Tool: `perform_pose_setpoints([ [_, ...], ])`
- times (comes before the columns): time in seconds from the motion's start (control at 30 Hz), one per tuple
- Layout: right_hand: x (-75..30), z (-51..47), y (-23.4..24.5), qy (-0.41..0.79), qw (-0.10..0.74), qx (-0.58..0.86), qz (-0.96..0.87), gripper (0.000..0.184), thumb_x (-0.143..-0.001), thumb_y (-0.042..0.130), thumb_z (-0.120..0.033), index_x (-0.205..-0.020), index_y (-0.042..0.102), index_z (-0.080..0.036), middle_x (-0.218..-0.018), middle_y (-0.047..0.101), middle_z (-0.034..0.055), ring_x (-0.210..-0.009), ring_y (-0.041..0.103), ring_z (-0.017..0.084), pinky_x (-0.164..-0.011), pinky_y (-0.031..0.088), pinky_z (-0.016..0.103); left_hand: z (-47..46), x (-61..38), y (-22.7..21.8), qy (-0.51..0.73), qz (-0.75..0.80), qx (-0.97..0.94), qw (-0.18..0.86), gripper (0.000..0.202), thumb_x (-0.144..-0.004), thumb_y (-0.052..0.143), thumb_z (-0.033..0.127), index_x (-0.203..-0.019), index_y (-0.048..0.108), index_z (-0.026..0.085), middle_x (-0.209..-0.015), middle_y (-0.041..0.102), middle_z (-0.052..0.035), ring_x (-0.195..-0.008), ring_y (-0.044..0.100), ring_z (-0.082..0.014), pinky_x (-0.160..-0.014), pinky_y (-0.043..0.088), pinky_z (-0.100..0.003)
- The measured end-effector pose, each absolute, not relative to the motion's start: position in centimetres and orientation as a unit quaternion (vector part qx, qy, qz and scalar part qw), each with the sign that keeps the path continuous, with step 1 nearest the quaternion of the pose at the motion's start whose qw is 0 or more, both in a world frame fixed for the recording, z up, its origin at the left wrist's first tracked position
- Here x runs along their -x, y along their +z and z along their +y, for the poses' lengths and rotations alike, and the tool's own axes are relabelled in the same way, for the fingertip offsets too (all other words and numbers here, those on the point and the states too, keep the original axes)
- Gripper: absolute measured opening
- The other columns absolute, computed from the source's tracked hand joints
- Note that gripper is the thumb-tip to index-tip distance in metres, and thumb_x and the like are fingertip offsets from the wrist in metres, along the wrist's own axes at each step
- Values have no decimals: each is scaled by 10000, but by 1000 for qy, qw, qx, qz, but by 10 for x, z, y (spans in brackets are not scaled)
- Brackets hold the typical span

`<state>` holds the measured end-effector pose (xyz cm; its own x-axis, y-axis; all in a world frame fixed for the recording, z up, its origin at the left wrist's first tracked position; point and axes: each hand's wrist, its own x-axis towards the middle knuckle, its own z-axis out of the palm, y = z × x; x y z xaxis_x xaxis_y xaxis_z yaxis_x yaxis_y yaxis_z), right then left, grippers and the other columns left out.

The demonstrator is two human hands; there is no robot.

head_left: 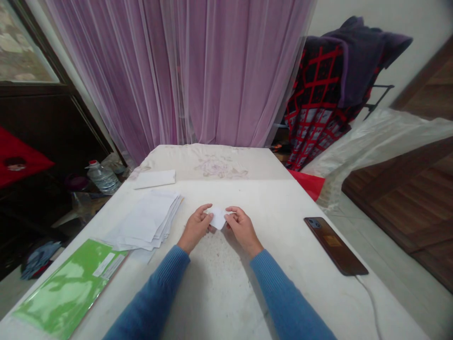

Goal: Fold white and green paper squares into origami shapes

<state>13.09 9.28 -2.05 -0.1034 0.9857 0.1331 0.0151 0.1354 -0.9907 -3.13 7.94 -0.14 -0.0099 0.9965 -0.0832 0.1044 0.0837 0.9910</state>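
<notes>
A small white piece of paper [218,219] is held between my two hands, just above the table's middle. My left hand [197,225] pinches its left edge between thumb and fingers. On the opposite edge, my right hand [243,229] grips it in the same way, with the index finger partly extended. The paper looks blank and roughly square, perhaps folded; its back is hidden. To the left of my left hand lies a loose stack of white sheets [143,219].
The table [226,293] has a pale floral cover. On its left lie a green plastic-wrapped packet [60,293] and a flat white block [155,179]. A smartphone [334,245] with a cable rests near the right edge. Purple curtains [226,71] hang behind.
</notes>
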Motion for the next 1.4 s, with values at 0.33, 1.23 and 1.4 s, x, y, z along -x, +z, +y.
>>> perform_pose_setpoints([
  [0.33, -143, 82, -26, 197, 508, 385, -745, 191, -822, 608, -202, -939, 748, -260, -1161, 593, 82, -987, 587, 194, -859, 501, 349, 73, 33, 3, 458, 556, -433, 542, 384, -721, 601, 518, -909, 543, 188, -517, 535, 72, -392, 431, -70, -381, 259, -165],
  [1.23, -143, 70, -6, 329, 484, 438, -682, 196, -858, 564, -295, -801, 715, -184, -692, 659, 11, -625, 574, 135, -585, 434, 238, 62, 41, 8, 416, 538, -658, 323, 265, -857, 512, 372, -743, 655, 180, -718, 632, -10, -696, 578, -140, -663, 439, -237],
  [1.4, -144, 70, -10, 344, 485, 439, -674, 205, -864, 562, -307, -831, 723, -184, -746, 687, 26, -670, 601, 146, -615, 463, 247, 60, 41, 11, 414, 541, -647, 342, 276, -850, 511, 394, -737, 643, 178, -708, 620, -8, -689, 566, -137, -653, 437, -230],
])
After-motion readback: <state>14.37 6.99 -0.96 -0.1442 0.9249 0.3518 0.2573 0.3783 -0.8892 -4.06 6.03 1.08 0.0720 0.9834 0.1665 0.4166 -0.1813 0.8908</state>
